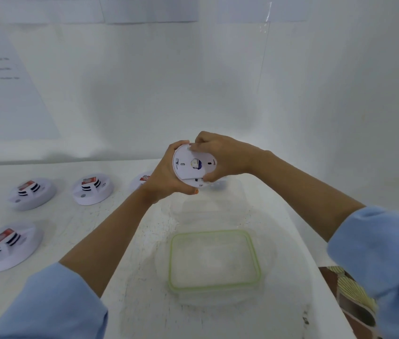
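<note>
Smoke detector [191, 167] gripped between both hands — apparently back-side up, above container [214, 259]

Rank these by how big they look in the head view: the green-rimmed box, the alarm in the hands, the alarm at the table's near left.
1. green-rimmed box
2. near-left alarm
3. held alarm
The two alarms seem the same kind; the table one lies closer to the camera, so their order is unsure.

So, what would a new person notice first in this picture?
The round white detector stands out in the middle, gripped by the left hand and the right hand. Below it a clear box with a green rim sits on the white table; similar detectors lie at the left.
</note>
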`<state>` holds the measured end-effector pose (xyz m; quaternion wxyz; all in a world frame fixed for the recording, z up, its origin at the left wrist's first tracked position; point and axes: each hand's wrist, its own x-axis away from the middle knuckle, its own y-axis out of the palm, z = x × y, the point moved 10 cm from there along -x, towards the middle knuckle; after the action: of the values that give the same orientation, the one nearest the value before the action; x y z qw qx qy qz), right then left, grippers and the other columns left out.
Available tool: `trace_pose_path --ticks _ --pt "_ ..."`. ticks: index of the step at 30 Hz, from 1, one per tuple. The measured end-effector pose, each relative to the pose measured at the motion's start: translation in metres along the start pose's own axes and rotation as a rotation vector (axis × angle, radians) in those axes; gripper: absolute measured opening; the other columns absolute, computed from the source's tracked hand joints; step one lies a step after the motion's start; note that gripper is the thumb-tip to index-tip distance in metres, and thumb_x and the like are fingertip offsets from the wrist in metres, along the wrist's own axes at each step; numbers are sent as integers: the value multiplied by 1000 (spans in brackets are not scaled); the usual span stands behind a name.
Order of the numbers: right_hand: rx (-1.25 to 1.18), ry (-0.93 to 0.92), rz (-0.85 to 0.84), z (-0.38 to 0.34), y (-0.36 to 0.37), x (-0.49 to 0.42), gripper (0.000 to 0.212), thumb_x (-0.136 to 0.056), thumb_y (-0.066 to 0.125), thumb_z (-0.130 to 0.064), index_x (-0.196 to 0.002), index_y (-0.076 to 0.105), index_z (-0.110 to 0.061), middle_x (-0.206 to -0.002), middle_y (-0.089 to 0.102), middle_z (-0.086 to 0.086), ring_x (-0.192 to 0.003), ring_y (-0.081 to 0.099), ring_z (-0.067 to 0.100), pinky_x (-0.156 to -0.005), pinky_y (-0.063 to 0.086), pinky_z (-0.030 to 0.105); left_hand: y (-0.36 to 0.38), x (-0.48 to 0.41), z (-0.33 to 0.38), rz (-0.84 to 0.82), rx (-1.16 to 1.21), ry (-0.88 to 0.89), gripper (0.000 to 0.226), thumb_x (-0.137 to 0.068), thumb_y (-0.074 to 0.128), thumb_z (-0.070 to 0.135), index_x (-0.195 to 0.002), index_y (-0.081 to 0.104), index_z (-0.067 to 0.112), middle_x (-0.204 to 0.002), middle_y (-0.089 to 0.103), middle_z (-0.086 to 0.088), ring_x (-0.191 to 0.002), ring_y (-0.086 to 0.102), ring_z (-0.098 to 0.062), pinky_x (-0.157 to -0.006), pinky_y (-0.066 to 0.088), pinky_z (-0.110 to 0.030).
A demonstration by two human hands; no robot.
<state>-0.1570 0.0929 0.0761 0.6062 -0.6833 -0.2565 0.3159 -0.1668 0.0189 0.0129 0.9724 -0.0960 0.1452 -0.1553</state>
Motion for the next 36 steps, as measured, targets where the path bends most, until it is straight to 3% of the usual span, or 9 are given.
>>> trace_pose_path --ticks 5,9,12,16,23,27,30,33,36 --pt "43 11 26 -9 -9 1 60 -64 76 -31 -116 55 -8 -101 48 6 -88 50 22 -71 42 26 -1 3 3 12 0 12 106 -39 83 9 -130 32 24 -127 44 1 -116 50 -15 -83 54 -29" --pt "-6 14 67 -19 -16 13 57 -65 76 -31 -113 57 -9 -103 50 5 -88 51 21 -72 43 26 -1 8 4 -27 -94 12 98 -47 83 -2 -131 35 7 -123 49 -9 -109 53 -20 -76 51 -23" --pt "-49 61 54 -26 -17 27 59 -63 75 -33 -114 58 -10 -104 52 5 -90 51 22 -78 47 33 0 24 11 6 -65 9 96 -47 78 -6 -130 33 11 -120 48 3 -105 54 -1 -74 50 -15" --pt "-113 129 48 -35 -13 56 65 -60 75 -32 -120 57 -13 -108 53 4 -99 48 21 -90 42 37 0 49 19 36 -18 41 99 -45 75 -8 -129 29 19 -119 46 10 -98 54 12 -68 51 -13" --pt "-155 195 -349 -64 55 112 60 -66 74 -27 -122 55 -17 -115 50 1 -105 48 18 -92 44 32 -10 91 17 88 8 5 102 -41 82 0 -125 34 32 -121 48 11 -108 54 -3 -70 55 -21" --pt "-96 196 -393 -68 89 119 52 -68 73 -30 -114 59 -7 -111 54 9 -105 49 24 -88 46 39 -9 114 22 120 8 -3 101 -35 84 18 -122 37 37 -127 46 5 -112 52 -5 -71 54 -20" --pt "-149 230 -406 -65 104 124 60 -74 72 -31 -128 52 -12 -122 50 6 -116 44 20 -97 40 32 -2 127 27 109 -4 -2 99 -36 84 19 -122 37 37 -133 39 -6 -114 50 -6 -73 53 -19" --pt "-282 283 -235 -61 83 127 53 -79 71 -31 -127 53 -17 -123 52 1 -112 47 14 -94 38 24 4 137 31 98 0 11 98 -38 85 18 -122 38 35 -136 36 -10 -116 50 -7 -75 53 -20" --pt "-493 268 226 -60 24 122 27 -79 71 -24 -105 66 -18 -100 59 0 -83 51 9 -75 40 23 5 144 35 98 26 15 98 -39 85 16 -123 38 32 -136 36 -9 -118 49 -9 -75 54 -21"
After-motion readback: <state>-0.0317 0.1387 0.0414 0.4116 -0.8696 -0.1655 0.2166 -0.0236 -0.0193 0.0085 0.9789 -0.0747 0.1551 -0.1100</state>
